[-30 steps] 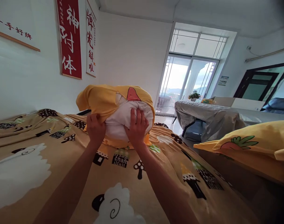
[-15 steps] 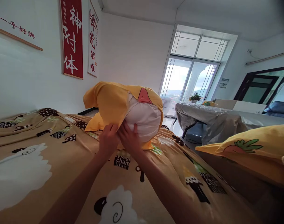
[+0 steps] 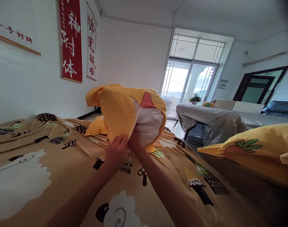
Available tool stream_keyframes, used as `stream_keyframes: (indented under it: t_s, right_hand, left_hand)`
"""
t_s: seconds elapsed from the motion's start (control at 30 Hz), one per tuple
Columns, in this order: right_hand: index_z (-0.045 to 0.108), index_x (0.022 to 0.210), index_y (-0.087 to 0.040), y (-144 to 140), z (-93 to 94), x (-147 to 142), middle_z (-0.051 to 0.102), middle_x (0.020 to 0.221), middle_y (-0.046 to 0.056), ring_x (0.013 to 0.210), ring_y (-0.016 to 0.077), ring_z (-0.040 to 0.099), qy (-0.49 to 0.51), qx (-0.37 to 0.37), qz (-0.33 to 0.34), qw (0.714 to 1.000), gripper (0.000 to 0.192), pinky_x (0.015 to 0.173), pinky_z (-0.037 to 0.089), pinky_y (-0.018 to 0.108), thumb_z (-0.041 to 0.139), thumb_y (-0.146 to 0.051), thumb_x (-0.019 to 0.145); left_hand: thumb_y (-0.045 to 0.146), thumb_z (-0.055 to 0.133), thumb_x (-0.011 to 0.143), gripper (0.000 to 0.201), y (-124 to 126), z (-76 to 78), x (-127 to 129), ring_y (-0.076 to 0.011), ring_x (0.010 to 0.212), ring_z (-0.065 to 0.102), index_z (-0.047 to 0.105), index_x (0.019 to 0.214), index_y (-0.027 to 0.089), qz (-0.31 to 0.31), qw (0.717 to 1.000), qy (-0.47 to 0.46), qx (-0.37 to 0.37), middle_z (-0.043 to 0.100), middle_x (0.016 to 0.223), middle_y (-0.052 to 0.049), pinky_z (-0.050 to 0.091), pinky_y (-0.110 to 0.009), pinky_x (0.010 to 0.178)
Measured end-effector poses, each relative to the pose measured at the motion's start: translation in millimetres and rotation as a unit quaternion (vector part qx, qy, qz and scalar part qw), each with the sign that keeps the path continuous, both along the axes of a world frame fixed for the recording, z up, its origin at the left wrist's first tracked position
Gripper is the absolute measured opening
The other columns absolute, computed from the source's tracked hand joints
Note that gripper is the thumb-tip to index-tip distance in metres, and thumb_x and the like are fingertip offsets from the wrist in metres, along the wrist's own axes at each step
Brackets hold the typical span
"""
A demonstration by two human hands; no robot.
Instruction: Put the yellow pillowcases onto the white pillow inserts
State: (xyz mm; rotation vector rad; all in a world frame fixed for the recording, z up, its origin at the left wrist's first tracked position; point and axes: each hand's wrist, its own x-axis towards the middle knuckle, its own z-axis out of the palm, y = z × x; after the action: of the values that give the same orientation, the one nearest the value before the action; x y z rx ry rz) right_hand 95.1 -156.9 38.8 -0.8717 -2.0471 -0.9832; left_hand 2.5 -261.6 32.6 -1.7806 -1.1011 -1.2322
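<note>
A yellow pillowcase [image 3: 119,110] with a pink carrot-like print wraps partly around a white pillow [image 3: 149,121], whose bulging end shows through the opening. My left hand [image 3: 117,146] is closed on the lower edge of the pillowcase opening. My right hand [image 3: 135,140] reaches inside the opening, between the cloth and the white pillow. Its fingers are hidden by the fabric, so whether they grip anything does not show. Both rest on a tan blanket [image 3: 77,176] printed with sheep and mushrooms.
Another yellow pillow [image 3: 252,148] with a carrot print lies at the right edge. Beyond it, a table [image 3: 219,116] under plastic sheeting holds a potted plant [image 3: 195,98] and a white box [image 3: 249,107]. Scrolls [image 3: 73,44] hang on the left wall.
My right hand has slid deeper into the pillowcase opening, its fingers now out of sight. My left hand has moved slightly down and right, pulling the edge of the cloth with it.
</note>
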Motion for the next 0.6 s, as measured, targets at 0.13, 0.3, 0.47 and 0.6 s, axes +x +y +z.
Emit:
stream_keyframes:
  t_s: [0.13,0.3,0.47,0.6]
  right_hand:
    - [0.056,0.124,-0.020,-27.6,1.1,19.7,0.064,0.124,0.010,0.126,0.0206,0.046,-0.106,0.013,0.072,0.992,0.034,0.110,0.025,0.048,0.043,-0.018,0.093]
    - [0.050,0.132,-0.023,-48.2,1.0,51.6,0.057,0.134,0.007,0.123,0.0156,0.048,-0.017,0.194,0.082,0.977,0.041,0.106,0.026,0.033,0.048,-0.021,0.091]
    - [0.027,0.146,-0.013,-56.4,-1.4,63.2,0.038,0.143,0.025,0.128,0.0388,0.038,0.329,0.254,-0.010,0.910,0.090,0.099,0.031,0.056,0.060,-0.060,0.077]
    - [0.029,0.145,-0.007,-63.3,-5.5,52.7,0.037,0.141,0.029,0.129,0.0418,0.036,0.333,0.185,-0.003,0.925,0.090,0.097,0.032,0.058,0.053,-0.063,0.080]
  left_hand:
    - [0.002,0.042,0.070,0.021,17.9,12.0,-24.6,-0.0210,0.071,0.057,0.051,0.077,0.020,0.033,0.993,-0.108,-0.044,0.059,0.075,-0.006,0.039,-0.029,0.060]
    - [0.005,0.047,0.067,0.019,25.1,22.5,-41.5,-0.0214,0.076,0.058,0.049,0.078,0.020,0.021,0.983,-0.176,-0.053,0.061,0.080,-0.005,0.039,-0.029,0.062]
    - [0.001,0.044,0.061,0.025,11.5,19.3,-18.6,-0.0194,0.072,0.056,0.049,0.076,0.020,-0.038,0.988,-0.148,0.027,0.057,0.074,-0.004,0.042,-0.028,0.065]
    - [0.001,0.044,0.069,0.021,1.4,30.8,5.7,-0.0183,0.073,0.057,0.053,0.076,0.019,-0.072,0.987,-0.080,0.117,0.060,0.072,-0.004,0.042,-0.026,0.067]
